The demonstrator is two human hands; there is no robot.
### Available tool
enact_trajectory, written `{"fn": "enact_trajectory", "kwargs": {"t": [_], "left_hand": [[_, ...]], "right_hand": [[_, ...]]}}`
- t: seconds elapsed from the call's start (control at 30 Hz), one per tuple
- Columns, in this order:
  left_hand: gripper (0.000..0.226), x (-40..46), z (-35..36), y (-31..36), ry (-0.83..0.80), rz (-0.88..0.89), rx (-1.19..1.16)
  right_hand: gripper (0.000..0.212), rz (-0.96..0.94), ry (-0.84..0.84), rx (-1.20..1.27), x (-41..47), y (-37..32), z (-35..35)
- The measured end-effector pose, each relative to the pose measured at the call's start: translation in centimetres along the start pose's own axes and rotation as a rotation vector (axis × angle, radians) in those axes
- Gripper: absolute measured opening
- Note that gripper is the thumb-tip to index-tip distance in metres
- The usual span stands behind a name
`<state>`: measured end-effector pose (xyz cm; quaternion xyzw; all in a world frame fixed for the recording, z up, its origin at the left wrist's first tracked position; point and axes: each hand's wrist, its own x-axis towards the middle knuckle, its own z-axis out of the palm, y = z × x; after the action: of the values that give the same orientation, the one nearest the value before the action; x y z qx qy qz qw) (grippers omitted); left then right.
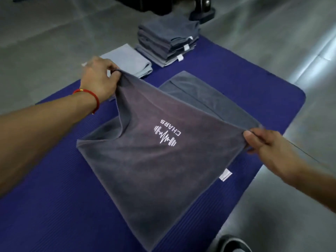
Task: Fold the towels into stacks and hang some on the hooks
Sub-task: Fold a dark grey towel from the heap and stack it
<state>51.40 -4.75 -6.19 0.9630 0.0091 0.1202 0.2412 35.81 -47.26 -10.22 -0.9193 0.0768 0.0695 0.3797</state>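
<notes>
A dark grey towel [145, 170] with a white barbell logo and a white side tag lies partly on a purple mat [45, 206]. My left hand [99, 79] pinches its far left corner, lifted off the mat. Its far right corner is pinched by my right hand [267, 148]. The edge between my hands is raised, and the towel's far part [209, 99] lies flat beneath it. A stack of folded dark grey towels [169, 42] stands at the mat's far end. Beside the stack lies a folded light grey towel [131, 60].
Grey tiled floor [272, 42] surrounds the mat. A black stand base [201, 13] sits on the floor behind the towel stack. A dark shoe [234, 242] shows at the bottom right edge. No hooks are in view.
</notes>
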Motion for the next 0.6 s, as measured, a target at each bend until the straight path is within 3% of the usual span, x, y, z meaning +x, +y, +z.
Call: {"fn": "enact_trajectory", "kwargs": {"t": [0.1, 0.37, 0.6], "left_hand": [[0.017, 4.4, 5.3, 4.8, -0.099, -0.048, -0.043], [0.024, 13.0, 16.1, 12.3, -0.053, -0.012, 0.076], [0.021, 16.0, 22.6, 12.4, -0.149, -0.070, 0.092]], "right_hand": [[0.035, 0.128, 0.162, 0.054, 0.7, 3.9, 1.9], [0.030, 0.190, 0.467, -0.020, 9.1, 8.6, -0.4], [0.018, 0.252, 0.534, 0.029, 11.9, 12.3, 3.4]]}}
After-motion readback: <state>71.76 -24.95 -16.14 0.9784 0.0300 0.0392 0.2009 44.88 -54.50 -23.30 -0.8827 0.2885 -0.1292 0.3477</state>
